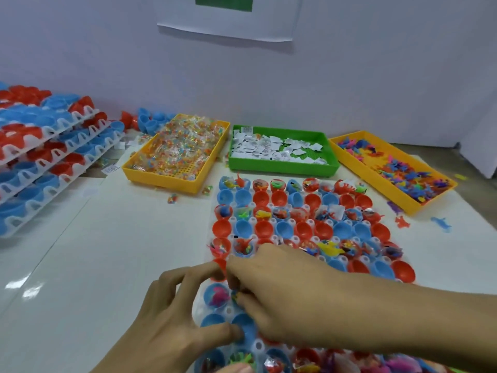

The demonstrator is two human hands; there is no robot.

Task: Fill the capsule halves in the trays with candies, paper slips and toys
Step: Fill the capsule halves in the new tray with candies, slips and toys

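Note:
A white tray [229, 309] in front of me holds rows of red and blue capsule halves [303, 229]; alternate rows carry candies, slips and toys, the rows between are bare. My right hand [285, 292] reaches in from the right over the tray's near left part, its curled fingertips pinching a small toy [234, 293] above a capsule half. My left hand [180, 310] is spread beside it, index tip touching a red half [221, 266], thumb resting on a blue half [243, 323]. A blue half [215, 294] with a pink toy sits between them.
Behind the tray stand a yellow bin of wrapped candies [161, 179], a green bin of paper slips [282, 168] and a yellow bin of small toys [403, 205]. Stacked trays of capsule halves [40, 157] fill the left side. Loose toys [441, 223] lie at the right.

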